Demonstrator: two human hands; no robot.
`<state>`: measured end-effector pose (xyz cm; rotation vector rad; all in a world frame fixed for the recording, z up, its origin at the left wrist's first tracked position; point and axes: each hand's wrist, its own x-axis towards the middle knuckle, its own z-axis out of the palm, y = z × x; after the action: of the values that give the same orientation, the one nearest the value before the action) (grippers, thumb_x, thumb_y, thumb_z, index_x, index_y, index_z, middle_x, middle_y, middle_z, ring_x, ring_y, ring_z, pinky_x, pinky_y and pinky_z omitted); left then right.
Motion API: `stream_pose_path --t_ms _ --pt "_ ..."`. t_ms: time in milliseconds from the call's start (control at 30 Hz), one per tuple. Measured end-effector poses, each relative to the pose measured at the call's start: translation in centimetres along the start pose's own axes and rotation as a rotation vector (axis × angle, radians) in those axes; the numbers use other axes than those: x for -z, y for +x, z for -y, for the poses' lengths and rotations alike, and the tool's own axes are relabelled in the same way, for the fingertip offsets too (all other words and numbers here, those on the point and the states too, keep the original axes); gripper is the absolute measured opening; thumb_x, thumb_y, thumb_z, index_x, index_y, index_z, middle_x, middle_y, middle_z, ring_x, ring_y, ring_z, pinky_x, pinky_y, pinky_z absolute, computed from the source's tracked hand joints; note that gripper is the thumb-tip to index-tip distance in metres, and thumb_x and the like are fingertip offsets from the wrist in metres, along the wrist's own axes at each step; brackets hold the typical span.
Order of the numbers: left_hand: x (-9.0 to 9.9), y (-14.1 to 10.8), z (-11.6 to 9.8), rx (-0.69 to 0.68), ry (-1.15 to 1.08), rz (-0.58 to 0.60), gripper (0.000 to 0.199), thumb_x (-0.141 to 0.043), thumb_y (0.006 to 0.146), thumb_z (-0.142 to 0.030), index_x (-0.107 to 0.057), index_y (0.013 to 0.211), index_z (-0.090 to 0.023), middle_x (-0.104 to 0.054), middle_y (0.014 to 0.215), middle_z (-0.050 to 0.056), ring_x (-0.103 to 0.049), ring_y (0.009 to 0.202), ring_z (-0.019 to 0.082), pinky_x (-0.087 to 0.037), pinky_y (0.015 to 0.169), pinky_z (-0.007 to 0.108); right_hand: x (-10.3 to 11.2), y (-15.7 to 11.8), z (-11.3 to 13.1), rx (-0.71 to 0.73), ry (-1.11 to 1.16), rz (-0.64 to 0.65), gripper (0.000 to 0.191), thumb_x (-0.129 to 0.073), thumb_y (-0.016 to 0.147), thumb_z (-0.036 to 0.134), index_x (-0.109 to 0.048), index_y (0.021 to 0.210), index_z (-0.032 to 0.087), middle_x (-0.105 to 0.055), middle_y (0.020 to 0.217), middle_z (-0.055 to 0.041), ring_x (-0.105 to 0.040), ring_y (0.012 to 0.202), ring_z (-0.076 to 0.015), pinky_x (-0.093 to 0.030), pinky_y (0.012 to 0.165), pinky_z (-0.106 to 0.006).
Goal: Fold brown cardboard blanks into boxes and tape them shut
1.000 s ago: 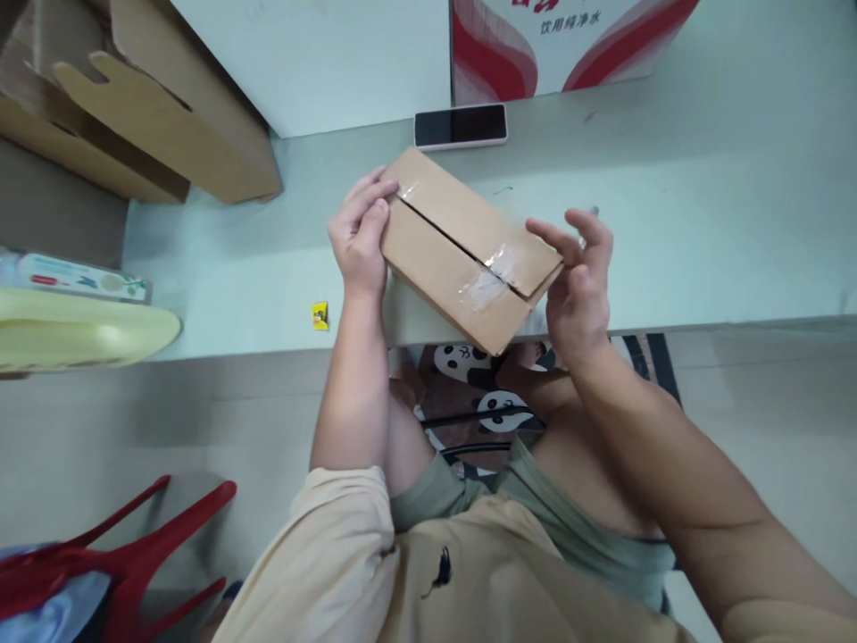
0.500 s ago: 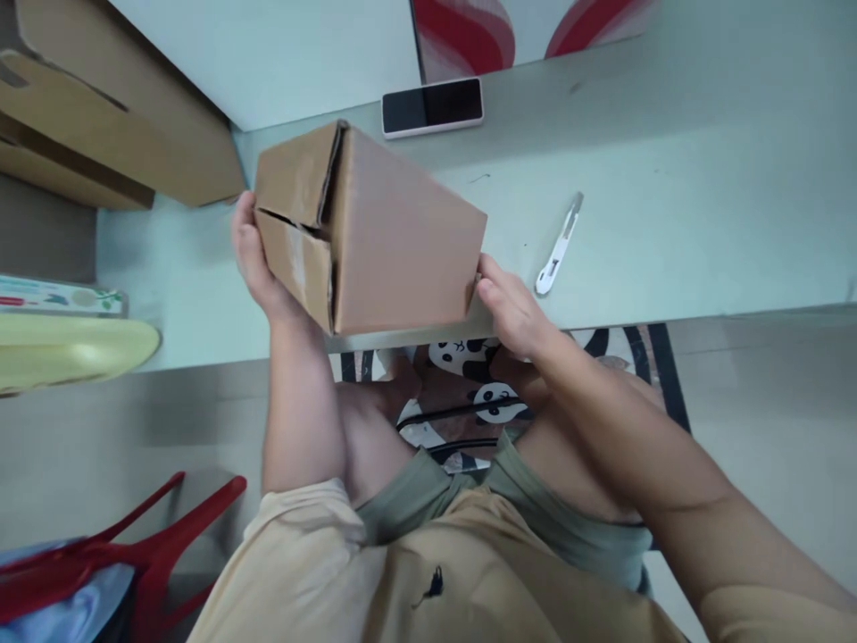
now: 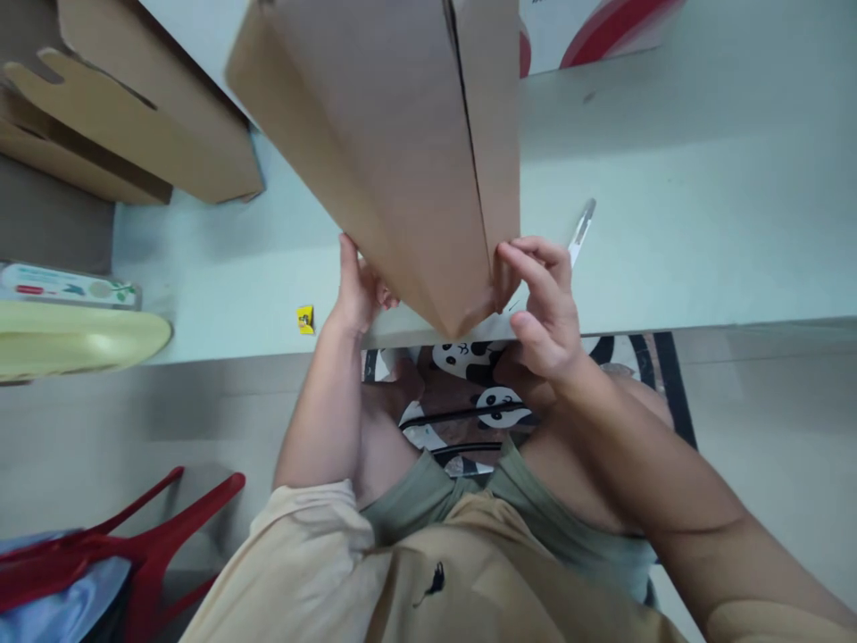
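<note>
A brown cardboard box [image 3: 402,152] stands tilted over the desk, one lower corner near the front edge. A dark seam runs down its right part. My left hand [image 3: 358,290] grips its lower left side, thumb on the cardboard and fingers partly hidden behind it. At the lower right edge, the fingertips of my right hand [image 3: 545,308] touch the box beside the seam. The thumb of that hand is apart from the cardboard and its fingers are spread. Just behind my right hand lies a white utility knife [image 3: 581,234], partly covered by the fingers.
A small yellow item [image 3: 306,320] lies at the desk's front edge. Larger open cardboard boxes [image 3: 167,134] stand at the left, near a pale yellow curved object [image 3: 87,335]. A red-and-white panel [image 3: 616,31] is at the back. A red chair [image 3: 161,536] is on the floor.
The box has been turned and raised, and its taped flap end no longer shows. My left hand has moved right and lower on it. The yellow item has come into view; the phone-like device is hidden.
</note>
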<state>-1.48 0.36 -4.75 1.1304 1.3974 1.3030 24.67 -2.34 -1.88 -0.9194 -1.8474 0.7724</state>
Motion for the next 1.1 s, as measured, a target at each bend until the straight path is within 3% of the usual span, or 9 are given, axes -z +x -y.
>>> stream_pose_path --t_ms 200,433,500,600,733,833,933,967,1100 --pt "-1.9 -1.4 -1.6 0.332 0.095 0.184 0.082 -0.031 0.072 -0.095 -0.063 0.091 -0.022 -0.046 0.053 0.000 -0.044 0.039 0.011 -0.033 0.035 0.024 1.1 0.9 0.0 -0.082 -0.032 0.000 0.061 -0.038 0.094 0.065 -0.045 0.146 0.035 -0.040 0.157 -0.0057 -0.029 0.153 -0.0325 -0.027 0.125 -0.060" --pt "-2.2 -1.9 -3.3 0.367 0.190 0.387 0.080 -0.030 0.081 -0.090 -0.064 0.074 -0.017 -0.048 0.046 0.002 -0.027 0.035 0.007 -0.014 0.035 0.023 1.5 1.0 -0.5 -0.045 -0.015 -0.062 0.055 -0.036 0.097 0.062 -0.046 0.143 0.034 -0.044 0.157 -0.0056 -0.033 0.153 -0.0282 -0.030 0.125 -0.056" --pt "-1.9 -1.7 -2.9 0.308 0.259 0.400 0.078 -0.033 0.083 -0.087 -0.062 0.066 -0.017 -0.045 0.042 0.001 -0.025 0.035 0.007 -0.017 0.036 0.024 1.4 1.0 -0.5 -0.028 -0.027 -0.068 0.053 -0.037 0.097 0.061 -0.049 0.140 0.032 -0.044 0.158 -0.0064 -0.034 0.153 -0.0284 -0.032 0.125 -0.056" --pt "-1.4 -1.2 -1.8 0.153 0.365 0.260 0.067 -0.044 0.085 -0.081 -0.067 0.076 -0.019 -0.049 0.046 0.000 -0.044 0.044 0.012 -0.036 0.046 0.026 1.0 1.2 -0.5 -0.061 -0.115 -0.113 0.057 -0.030 0.098 0.064 -0.049 0.140 0.031 -0.040 0.160 -0.0072 -0.035 0.152 -0.0306 -0.033 0.122 -0.061" --pt "-0.8 -1.1 -1.4 -0.174 0.358 -0.103 0.068 -0.058 0.079 -0.079 -0.062 0.122 -0.026 -0.072 0.104 0.009 -0.069 0.095 0.023 -0.055 0.078 0.035 0.5 1.7 -0.3 -0.041 -0.090 -0.121 0.051 -0.033 0.099 0.060 -0.051 0.136 0.031 -0.039 0.162 -0.0061 -0.035 0.152 -0.0290 -0.032 0.123 -0.060" --pt "-0.6 -2.1 -2.2 -0.612 0.309 -0.169 0.063 -0.046 0.088 -0.077 -0.056 0.133 -0.034 -0.060 0.142 0.006 -0.052 0.138 0.027 -0.045 0.111 0.045 0.3 1.9 0.3 0.061 0.001 -0.009 0.042 -0.047 0.095 0.056 -0.059 0.126 0.030 -0.043 0.159 -0.0058 -0.037 0.151 -0.0298 -0.031 0.124 -0.059" --pt "-1.0 -3.4 -3.0 -0.902 0.417 -0.063 0.053 -0.040 0.093 -0.069 -0.060 0.132 -0.038 -0.061 0.142 0.000 -0.045 0.145 0.027 -0.026 0.127 0.051 0.1 2.0 1.1 0.020 -0.034 0.153 0.048 -0.044 0.093 0.065 -0.062 0.122 0.032 -0.044 0.158 -0.0043 -0.034 0.152 -0.0351 -0.032 0.120 -0.065" --pt "-1.2 -3.6 -3.0 -0.916 0.444 -0.046 0.053 -0.040 0.093 -0.069 -0.063 0.129 -0.038 -0.062 0.140 0.000 -0.044 0.145 0.028 -0.025 0.128 0.051 0.0 2.0 1.3 -0.014 -0.048 0.175 0.051 -0.041 0.093 0.068 -0.061 0.124 0.032 -0.043 0.158 -0.0040 -0.033 0.153 -0.0358 -0.033 0.119 -0.065" --pt "-1.9 -3.1 -2.9 -0.669 0.408 -0.056 0.068 -0.031 0.087 -0.083 -0.069 0.113 -0.032 -0.065 0.134 0.002 -0.045 0.144 0.032 -0.022 0.129 0.056 0.3 2.0 1.6 -0.056 -0.050 0.159 0.057 -0.037 0.094 0.067 -0.055 0.135 0.032 -0.048 0.154 -0.0066 -0.041 0.147 -0.0332 -0.041 0.116 -0.057"
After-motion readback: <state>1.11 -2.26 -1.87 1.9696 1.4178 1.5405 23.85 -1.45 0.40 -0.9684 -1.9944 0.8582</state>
